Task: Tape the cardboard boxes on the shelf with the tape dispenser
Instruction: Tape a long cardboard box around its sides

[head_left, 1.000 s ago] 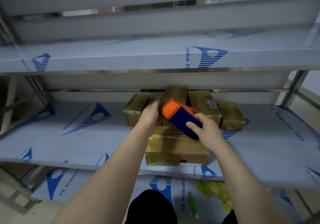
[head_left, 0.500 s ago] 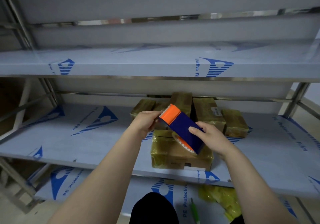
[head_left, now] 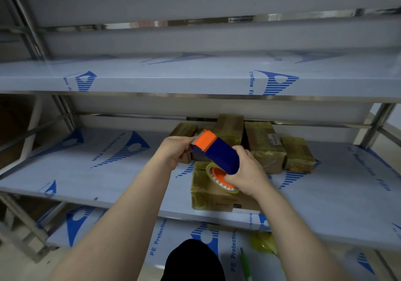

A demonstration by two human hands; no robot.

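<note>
1. My left hand [head_left: 173,151] curls in and pinches at the toothed orange end of the tape dispenser [head_left: 219,150]. I cannot tell whether it has the tape end.
2. My right hand [head_left: 246,173] wraps the blue body beside the tape roll [head_left: 213,177], mid-frame.
3. I should peel the end free, keeping skin off the teeth, then press it onto the front box [head_left: 217,198] just below.
4. The back boxes [head_left: 265,148] on the shelf [head_left: 108,172] are shut and wrapped, their contents hidden.

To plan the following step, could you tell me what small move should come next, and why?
Probably lower the tape dispenser, toothed end first, onto the nearest box: the right hand grips its roll end, the left hand holds its toothed end, and it is tilted above that box.
</note>
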